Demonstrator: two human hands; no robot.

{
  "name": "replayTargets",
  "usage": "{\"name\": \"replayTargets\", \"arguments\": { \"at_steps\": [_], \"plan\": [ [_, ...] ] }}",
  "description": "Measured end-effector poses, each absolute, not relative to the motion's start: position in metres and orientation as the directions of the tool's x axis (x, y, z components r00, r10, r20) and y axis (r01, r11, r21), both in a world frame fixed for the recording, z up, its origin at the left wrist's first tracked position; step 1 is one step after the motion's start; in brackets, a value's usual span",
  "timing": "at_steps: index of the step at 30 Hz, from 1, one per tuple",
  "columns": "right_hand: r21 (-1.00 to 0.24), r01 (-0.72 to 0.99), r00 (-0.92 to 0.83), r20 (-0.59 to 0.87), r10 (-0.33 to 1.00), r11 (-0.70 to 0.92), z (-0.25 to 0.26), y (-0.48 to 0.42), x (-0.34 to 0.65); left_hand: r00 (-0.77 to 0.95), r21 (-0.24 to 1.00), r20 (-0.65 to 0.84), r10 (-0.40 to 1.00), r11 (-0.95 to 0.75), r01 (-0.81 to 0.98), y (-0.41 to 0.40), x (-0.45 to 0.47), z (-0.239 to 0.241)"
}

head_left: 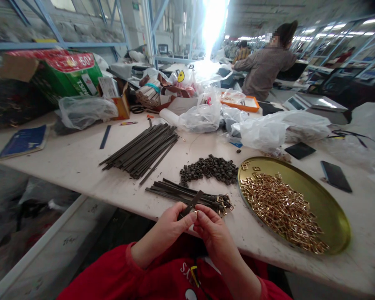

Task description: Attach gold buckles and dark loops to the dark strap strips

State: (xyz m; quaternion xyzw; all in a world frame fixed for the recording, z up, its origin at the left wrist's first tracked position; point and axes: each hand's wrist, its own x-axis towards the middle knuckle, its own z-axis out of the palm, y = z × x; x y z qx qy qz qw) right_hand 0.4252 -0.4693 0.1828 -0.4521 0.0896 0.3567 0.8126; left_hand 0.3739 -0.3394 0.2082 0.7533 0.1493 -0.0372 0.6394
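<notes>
While our left hand [168,227] and right hand [212,233] pinch one dark flat strap [190,205], the green carton [65,75] reads "60".

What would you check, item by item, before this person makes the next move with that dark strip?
1. Strip held by left hand: ok.
2. Right hand fingers at the strip's end: ok; whether they pinch a buckle: cannot tell.
3. Gold buckles in the tray, close to the right hand: ok.
4. Dark loops piled on the table: ok.
5. Bare strips stacked further back: ok.
6. Finished strips lying in front of the hands: ok.
</notes>
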Motion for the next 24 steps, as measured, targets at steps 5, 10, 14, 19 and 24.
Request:
{"name": "replayTargets", "arguments": {
  "at_steps": [5,10,14,19,24],
  "plan": [
    [-0.766,-0.545,0.814,-0.387,0.433,0.341,0.188,-0.477,0.433,0.964,0.922,-0.248,0.090,-0.282,0.264,-0.326,0.361,0.218],
    [-0.701,-0.630,0.747,-0.431,0.507,0.333,0.191,-0.479,0.430,0.952,0.897,-0.305,-0.034,-0.345,0.275,-0.324,0.351,0.219],
    [-0.663,-0.691,0.679,-0.457,0.574,0.290,0.193,-0.482,0.427,0.948,0.891,-0.311,-0.066,-0.369,0.266,-0.325,0.351,0.222],
    [-0.731,-0.654,0.664,-0.433,0.609,0.193,0.188,-0.481,0.417,0.957,0.910,-0.288,-0.034,-0.320,0.263,-0.329,0.354,0.222],
    [-0.755,-0.610,0.719,-0.401,0.568,0.240,0.180,-0.473,0.407,0.959,0.955,-0.282,-0.017,-0.095,0.280,-0.337,0.355,0.217]
  ]
}}
